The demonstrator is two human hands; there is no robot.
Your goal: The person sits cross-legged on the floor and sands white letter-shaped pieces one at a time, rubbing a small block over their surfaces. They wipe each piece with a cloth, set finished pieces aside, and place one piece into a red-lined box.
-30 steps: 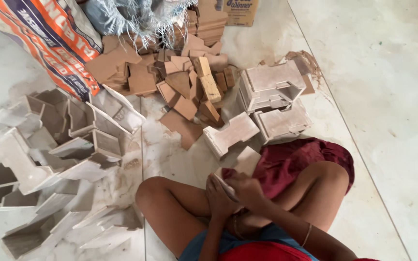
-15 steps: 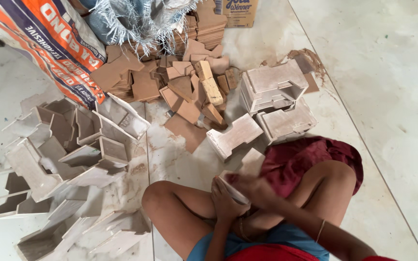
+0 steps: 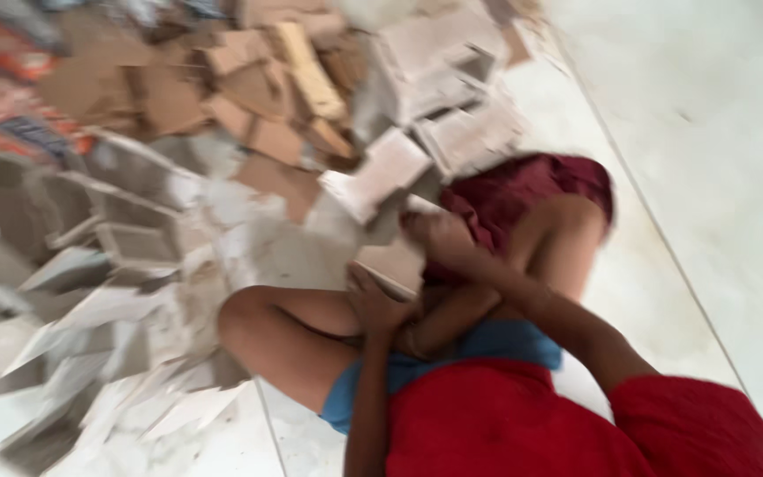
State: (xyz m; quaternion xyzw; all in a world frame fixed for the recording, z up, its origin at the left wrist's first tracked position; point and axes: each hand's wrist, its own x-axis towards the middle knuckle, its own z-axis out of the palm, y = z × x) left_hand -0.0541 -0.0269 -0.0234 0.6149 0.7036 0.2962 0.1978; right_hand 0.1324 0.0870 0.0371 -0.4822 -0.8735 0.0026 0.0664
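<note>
The frame is blurred by motion. I sit cross-legged on the floor, and both hands hold a small pale cardboard piece (image 3: 392, 262) over my lap. My left hand (image 3: 380, 305) grips its lower edge. My right hand (image 3: 441, 240) holds its upper right edge. Just beyond the piece lies a folded whitish box (image 3: 373, 177) on the floor.
Folded whitish boxes (image 3: 461, 132) are stacked ahead. Flat brown cardboard pieces (image 3: 249, 97) are heaped at the top. Open grey-white box shells (image 3: 108, 238) spread over the floor on the left. An orange printed sack (image 3: 2, 79) lies at the far left. Pale tiled floor (image 3: 708, 177) runs along the right.
The view has swung and blurred. Both hands still hold the pale piece, now raised a little nearer the folded box ahead.
</note>
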